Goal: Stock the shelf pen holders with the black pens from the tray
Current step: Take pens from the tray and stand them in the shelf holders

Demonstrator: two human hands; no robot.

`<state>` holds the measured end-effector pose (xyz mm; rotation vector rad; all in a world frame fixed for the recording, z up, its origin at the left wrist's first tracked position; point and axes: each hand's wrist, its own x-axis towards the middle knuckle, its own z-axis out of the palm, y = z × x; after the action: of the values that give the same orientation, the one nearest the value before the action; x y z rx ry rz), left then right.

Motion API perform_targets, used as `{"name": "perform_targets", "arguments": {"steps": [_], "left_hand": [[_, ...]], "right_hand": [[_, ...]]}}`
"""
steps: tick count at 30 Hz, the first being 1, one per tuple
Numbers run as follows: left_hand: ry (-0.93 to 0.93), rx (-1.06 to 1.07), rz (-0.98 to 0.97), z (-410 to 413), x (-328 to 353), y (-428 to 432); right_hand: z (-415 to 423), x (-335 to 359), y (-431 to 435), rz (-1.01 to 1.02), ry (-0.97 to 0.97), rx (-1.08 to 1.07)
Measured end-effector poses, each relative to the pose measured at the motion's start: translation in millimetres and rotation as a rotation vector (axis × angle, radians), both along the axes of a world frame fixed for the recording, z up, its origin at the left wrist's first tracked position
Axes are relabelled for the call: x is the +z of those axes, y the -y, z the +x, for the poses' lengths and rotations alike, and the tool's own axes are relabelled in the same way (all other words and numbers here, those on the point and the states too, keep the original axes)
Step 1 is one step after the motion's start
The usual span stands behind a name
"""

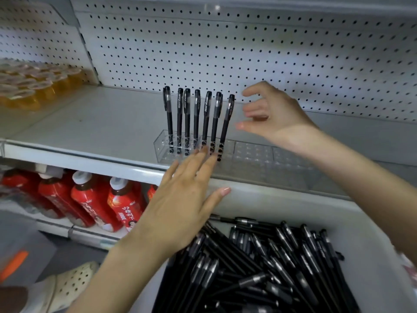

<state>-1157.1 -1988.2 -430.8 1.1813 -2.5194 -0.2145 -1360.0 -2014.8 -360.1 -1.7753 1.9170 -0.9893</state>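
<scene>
Head view, my read: tray (293,205) near me heaped with black pens (259,267). Pen holders (252,152) on shelf: only left end filled, one row of standing pens (196,118); rest vacant, most stocking left. Left hand (180,199) flat, empty, at holder front. Right hand (270,116) loosely spread, empty, beside last pen.

Bare L hand (180,199), R hand (275,118); cream perforated clog (72,283).

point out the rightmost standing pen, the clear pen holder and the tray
rightmost standing pen (225,125), head view, middle of its barrel
clear pen holder (162,148), head view, its bare left end
tray (282,206), head view, inside of its far wall
</scene>
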Motion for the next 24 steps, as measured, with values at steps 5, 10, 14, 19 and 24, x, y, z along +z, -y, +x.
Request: {"name": "perform_targets", "arguments": {"steps": [5,10,14,19,24], "left_hand": [[-0.106,0.084,0.187,43,-10,-44],[-0.432,0.265,0.526,59,-22,-73],[-0.656,0.259,0.724,64,-23,-72],[-0.762,0.274,0.817,65,-28,-76],[-0.811,0.279,0.845,65,-28,-78]], "right_hand": [[2,-14,-70,-0.097,0.197,-0.033],[27,-60,-118,0.255,0.225,0.248],[47,-84,-121,0.389,0.199,0.321],[63,-102,-128,0.433,0.003,0.313],[73,-107,-140,0.362,-0.147,0.327]]}}
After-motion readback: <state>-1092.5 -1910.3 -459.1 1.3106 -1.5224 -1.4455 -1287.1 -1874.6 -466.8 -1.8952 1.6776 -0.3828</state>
